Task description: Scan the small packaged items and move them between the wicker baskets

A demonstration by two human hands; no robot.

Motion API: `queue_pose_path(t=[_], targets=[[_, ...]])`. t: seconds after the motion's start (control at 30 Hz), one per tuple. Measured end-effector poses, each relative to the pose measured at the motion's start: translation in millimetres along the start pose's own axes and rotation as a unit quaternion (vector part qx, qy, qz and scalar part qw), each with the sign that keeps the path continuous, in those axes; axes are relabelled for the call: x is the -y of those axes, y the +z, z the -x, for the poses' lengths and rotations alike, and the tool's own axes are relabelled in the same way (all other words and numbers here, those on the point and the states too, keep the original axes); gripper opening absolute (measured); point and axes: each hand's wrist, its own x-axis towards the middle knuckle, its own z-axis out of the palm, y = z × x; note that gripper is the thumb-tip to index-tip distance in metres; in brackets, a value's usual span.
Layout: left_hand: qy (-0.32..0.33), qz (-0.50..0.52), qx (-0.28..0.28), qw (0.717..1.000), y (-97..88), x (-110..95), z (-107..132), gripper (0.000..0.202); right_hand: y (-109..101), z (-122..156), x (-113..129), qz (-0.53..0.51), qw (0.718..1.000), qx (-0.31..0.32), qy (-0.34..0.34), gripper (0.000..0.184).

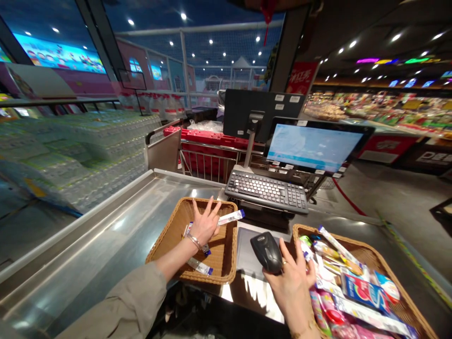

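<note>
My left hand (pixel 205 226) is over the left wicker basket (pixel 168 230), its other fingers spread. A slim white-and-blue stick packet (pixel 232 217) pokes out between thumb and forefinger. Below the hand, similar packets (pixel 199 267) lie on the basket's floor, partly hidden by my wrist. My right hand (pixel 291 280) has thumb and forefinger around the lower end of a black handheld barcode scanner (pixel 265 252); its handle is hidden. That hand's other fingers reach up beside the right wicker basket (pixel 406 287), which is full of snack packets and a blue-and-red pack (pixel 365 292).
A keyboard (pixel 266 189) and a lit screen (pixel 314 147) stand behind the baskets, with a second monitor (pixel 261 115) turned away. The metal counter (pixel 137 212) has a raised left edge. Beyond it are a cart with red crates (pixel 212 141) and stacked bottle packs (pixel 70 150).
</note>
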Motion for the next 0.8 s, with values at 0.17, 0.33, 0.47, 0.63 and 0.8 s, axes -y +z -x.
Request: queue_pose_path(t=[0.17,0.33,0.47,0.63,0.8], targets=[[0.013,-0.006,-0.015,1.000,-8.2,-9.2,-6.5,0.011,-3.1,-1.5,6.4,0.004,1.000,-0.007,-0.003,0.021],[0.025,-0.023,-0.020,0.999,-10.2,-15.4,-11.7,0.011,-7.2,-3.6,12.9,0.000,1.000,-0.011,-0.004,0.021],[0.031,-0.043,-0.035,0.998,-8.0,-19.5,-14.9,0.011,-9.5,-4.5,15.8,-0.002,1.000,-0.016,-0.013,0.015],[0.049,-0.058,-0.046,0.996,-8.1,-25.2,-17.8,0.012,-8.9,-5.7,17.7,-0.009,0.999,-0.040,-0.014,0.012],[0.059,-0.057,-0.054,0.995,-9.4,-29.0,-19.8,0.013,-9.6,-6.9,19.5,-0.029,0.999,-0.029,-0.006,0.011]])
